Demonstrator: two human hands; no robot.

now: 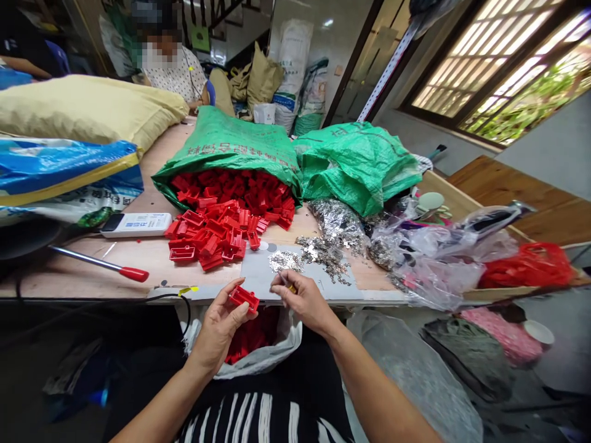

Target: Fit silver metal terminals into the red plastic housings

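Observation:
My left hand is closed on a small red plastic clip, held just below the table's front edge. My right hand is beside it, fingers pinched on a small piece I cannot make out, with a bit of yellow showing. A pile of the same red plastic clips spills from an open green sack onto the wooden table. Small shiny metal pieces lie on a grey sheet just ahead of my hands. A white plastic bag holding red clips hangs at my lap.
A second green sack lies at the right. A white remote and a red-handled tool lie at the left, near blue and yellow sacks. Clear plastic bags and a red bag crowd the right. Another person sits at the far end.

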